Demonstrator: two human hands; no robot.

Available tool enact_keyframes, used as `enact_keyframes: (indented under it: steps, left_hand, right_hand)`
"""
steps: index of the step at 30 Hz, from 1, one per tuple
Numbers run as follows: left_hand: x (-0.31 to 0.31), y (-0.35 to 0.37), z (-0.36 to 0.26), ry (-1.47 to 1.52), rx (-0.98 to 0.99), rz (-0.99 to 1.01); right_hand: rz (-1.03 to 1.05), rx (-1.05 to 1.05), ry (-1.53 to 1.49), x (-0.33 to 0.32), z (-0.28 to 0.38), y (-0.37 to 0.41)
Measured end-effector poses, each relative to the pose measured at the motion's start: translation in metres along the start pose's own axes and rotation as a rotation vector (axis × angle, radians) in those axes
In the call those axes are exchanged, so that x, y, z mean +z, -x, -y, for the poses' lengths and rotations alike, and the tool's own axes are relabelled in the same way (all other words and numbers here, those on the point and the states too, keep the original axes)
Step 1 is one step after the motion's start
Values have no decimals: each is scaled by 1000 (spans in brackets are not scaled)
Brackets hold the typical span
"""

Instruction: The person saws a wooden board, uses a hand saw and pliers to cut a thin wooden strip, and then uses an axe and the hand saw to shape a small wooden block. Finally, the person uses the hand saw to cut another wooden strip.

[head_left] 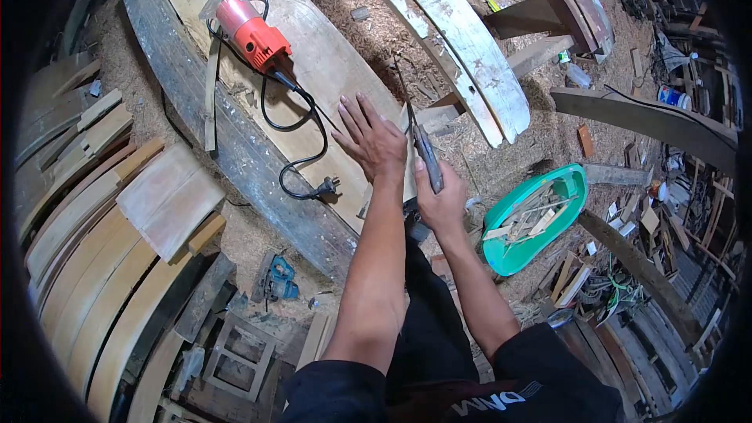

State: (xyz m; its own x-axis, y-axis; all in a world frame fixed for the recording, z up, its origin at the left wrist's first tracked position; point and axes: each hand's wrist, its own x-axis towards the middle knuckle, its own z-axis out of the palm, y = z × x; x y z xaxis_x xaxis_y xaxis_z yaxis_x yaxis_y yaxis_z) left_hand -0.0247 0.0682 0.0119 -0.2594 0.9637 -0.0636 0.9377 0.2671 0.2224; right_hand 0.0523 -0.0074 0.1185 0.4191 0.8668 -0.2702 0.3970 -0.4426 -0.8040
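Observation:
My left hand (371, 137) lies flat with spread fingers on a pale wooden board (329, 47), near its right edge. Just to its right, my right hand (441, 196) is wrapped round the handle of a hand saw (423, 149), whose dark, narrow blade points up and away beside the board's edge. A red power tool (252, 35) with a clear guard rests farther up the board. Its black cable (317, 121) winds over the wood and ends in a plug close to my left forearm.
A green tub (501, 260) holding wood scraps stands at the right. White-painted curved planks (462, 39) lie ahead. Curved boards (110, 266) are stacked at the left. A blue power tool (280, 278) sits on the sawdust-covered floor. Offcuts and debris lie at the far right.

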Motion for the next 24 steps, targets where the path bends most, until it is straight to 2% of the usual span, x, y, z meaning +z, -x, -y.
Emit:
enact_keyframes:
  steps: [4,9,13,16,17,24]
  left_hand:
    - [-3,7,0,17,-4,21]
    - [0,8,1,16,-7,2]
    - [3,5,2,-24,8,-42]
    - [4,8,0,11,4,-45]
    - [4,8,0,7,5,-52]
    - [3,5,-1,-9,0,-44]
  right_hand:
    - [-74,-13,-13,13,-17,-28]
    - [-77,-30,-261,2,-12,-22]
    - [-46,36,-253,-19,-9,9]
    - [-29,-2,-87,-31,-6,38]
    - [-11,77,-124,-30,-8,45]
    - [-4,42,-87,-36,-18,65]
